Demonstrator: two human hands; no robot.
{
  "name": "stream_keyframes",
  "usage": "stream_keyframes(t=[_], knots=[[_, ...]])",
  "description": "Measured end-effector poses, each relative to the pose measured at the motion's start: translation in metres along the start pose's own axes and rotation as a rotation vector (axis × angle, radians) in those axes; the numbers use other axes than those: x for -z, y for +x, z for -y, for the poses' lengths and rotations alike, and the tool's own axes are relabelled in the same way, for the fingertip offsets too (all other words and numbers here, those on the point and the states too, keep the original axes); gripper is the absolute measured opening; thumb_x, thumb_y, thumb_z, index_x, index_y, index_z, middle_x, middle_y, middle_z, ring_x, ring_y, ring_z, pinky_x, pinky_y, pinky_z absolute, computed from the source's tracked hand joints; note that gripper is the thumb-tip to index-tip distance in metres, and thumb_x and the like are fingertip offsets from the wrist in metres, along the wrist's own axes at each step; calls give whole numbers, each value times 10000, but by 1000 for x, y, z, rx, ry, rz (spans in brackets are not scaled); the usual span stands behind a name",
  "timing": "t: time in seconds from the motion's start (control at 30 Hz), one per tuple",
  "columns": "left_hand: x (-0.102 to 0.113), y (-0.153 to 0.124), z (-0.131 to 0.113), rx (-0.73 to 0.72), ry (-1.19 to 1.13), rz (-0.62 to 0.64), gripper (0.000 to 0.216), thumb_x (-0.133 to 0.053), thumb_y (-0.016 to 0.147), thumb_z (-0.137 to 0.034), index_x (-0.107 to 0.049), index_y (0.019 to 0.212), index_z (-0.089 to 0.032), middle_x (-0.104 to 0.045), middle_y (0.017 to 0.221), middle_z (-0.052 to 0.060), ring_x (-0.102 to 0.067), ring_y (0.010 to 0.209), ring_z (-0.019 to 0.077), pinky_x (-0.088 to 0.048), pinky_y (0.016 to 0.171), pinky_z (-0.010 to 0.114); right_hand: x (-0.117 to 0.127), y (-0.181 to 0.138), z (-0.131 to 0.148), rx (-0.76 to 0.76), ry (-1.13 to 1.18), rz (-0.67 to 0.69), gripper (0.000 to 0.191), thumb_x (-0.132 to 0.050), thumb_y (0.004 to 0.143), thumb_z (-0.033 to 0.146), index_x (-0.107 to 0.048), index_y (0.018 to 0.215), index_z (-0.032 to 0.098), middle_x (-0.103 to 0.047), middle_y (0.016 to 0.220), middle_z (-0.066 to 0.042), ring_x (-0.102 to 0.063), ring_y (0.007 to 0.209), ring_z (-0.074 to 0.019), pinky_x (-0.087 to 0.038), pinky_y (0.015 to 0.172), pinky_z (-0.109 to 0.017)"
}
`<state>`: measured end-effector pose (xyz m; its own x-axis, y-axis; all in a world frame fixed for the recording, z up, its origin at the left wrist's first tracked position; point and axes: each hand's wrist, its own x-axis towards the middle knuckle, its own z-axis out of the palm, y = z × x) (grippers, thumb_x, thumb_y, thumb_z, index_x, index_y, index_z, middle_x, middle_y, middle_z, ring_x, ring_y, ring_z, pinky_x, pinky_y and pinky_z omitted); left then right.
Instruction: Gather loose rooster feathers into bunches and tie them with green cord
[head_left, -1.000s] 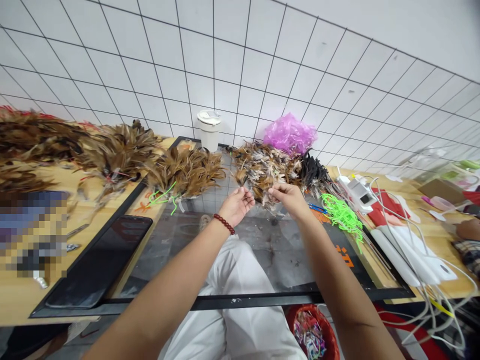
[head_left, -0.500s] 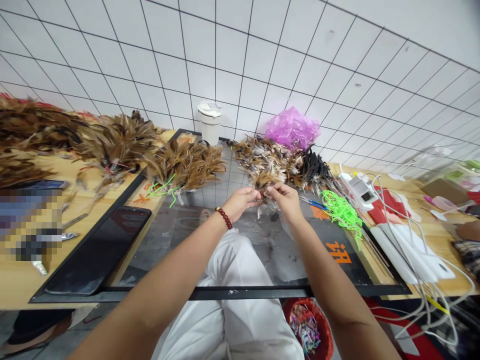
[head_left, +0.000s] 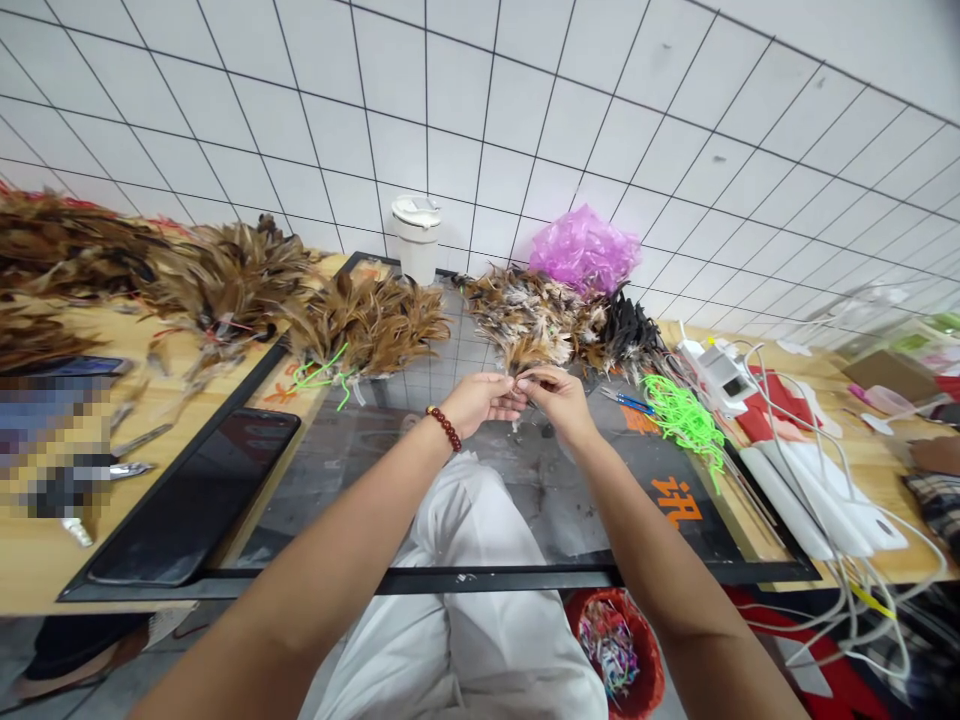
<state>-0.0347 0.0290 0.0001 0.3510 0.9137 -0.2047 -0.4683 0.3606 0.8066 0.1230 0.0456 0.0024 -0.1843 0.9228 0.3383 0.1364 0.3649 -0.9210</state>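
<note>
A small feather [head_left: 523, 379] is pinched between the closed fingertips of the left hand [head_left: 480, 400] and right hand [head_left: 561, 402], above the glass table [head_left: 337, 480], just before the mottled feather pile [head_left: 525, 320]; a second ago the hands were apart

Pixelated patch [head_left: 56, 440] at L, contents masked; pinched bit [head_left: 520, 384] too small.

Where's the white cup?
Head view: the white lidded cup stands back centre against the tiled wall, between the brown feather pile and the speckled feather pile.
</note>
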Motion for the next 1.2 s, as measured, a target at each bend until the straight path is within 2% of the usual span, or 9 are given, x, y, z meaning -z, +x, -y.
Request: stream_keyframes(t=[0.1,0.2,0.3,0.4,0.53,0.77,1.0,1.1,1.2], knots=[[-1,1,2,-17,3,15,144,-725,731,-184,-656,735,-58,-678,703,126,-665,654,181,-541,644,307,0,0,1,-34,24,15,183,-718,685,376,-696,762,211,-641,726,-12,-573,701,-159,-473,681,-296],[-3,1,4,-97,-54,-61,118,-718,732,-177,-656,729,-77,-677,738,99,-648,693,157,-529,696,305,0,-3,6,-35,-16,-56,258,-684,724,413,-663,878,207,-580,682,10,-516,602,-130,-447,597,-270],[-7,1,4,-162,-132,-134,113,-708,732,-181,-643,708,-90,-663,750,69,-619,703,135,-517,714,297,0,-8,14,162,-279,-89,241,-682,749,382,-654,911,205,-579,771,-11,-486,625,-125,-436,622,-272],[-9,0,4,-171,-137,-132,123,-695,740,-192,-640,697,-91,-638,699,44,-570,639,103,-498,671,261,-2,-13,18,351,-513,12,158,-626,810,324,-654,919,214,-607,867,-48,-536,766,-164,-449,723,-295],[-10,0,4,-150,-132,-145,120,-699,739,-187,-642,711,-85,-631,687,47,-569,614,107,-477,640,254,-5,-16,14,418,-679,52,168,-533,877,286,-652,980,226,-613,947,-72,-567,894,-193,-442,813,-317],[-12,0,6,-126,-117,-130,145,-716,732,-186,-629,678,-83,-637,670,52,-590,617,117,-480,681,282,-2,-14,14,438,-799,60,186,-446,911,242,-629,917,206,-614,916,-72,-551,873,-194,-399,812,-325],[-10,1,4,-125,-178,-193,134,-655,783,-153,-600,671,-104,-629,645,33,-601,618,113,-492,701,273,-6,-16,26,389,-873,185,123,-434,865,169,-553,834,188,-583,887,-73,-513,848,-210,-352,791,-338],[-7,0,-2,-106,-281,-213,122,-622,816,-155,-590,705,-113,-649,709,50,-637,703,130,-505,781,303,14,-33,58,342,-771,293,123,-415,892,204,-518,824,199,-568,888,-67,-505,833,-198,-374,777,-326],[-6,0,-5,-68,-306,-239,124,-595,839,-159,-585,722,-119,-654,725,60,-649,734,136,-510,823,326,59,-73,104,154,-675,396,172,-371,934,260,-483,814,210,-548,810,-47,-501,763,-177,-404,713,-298]])
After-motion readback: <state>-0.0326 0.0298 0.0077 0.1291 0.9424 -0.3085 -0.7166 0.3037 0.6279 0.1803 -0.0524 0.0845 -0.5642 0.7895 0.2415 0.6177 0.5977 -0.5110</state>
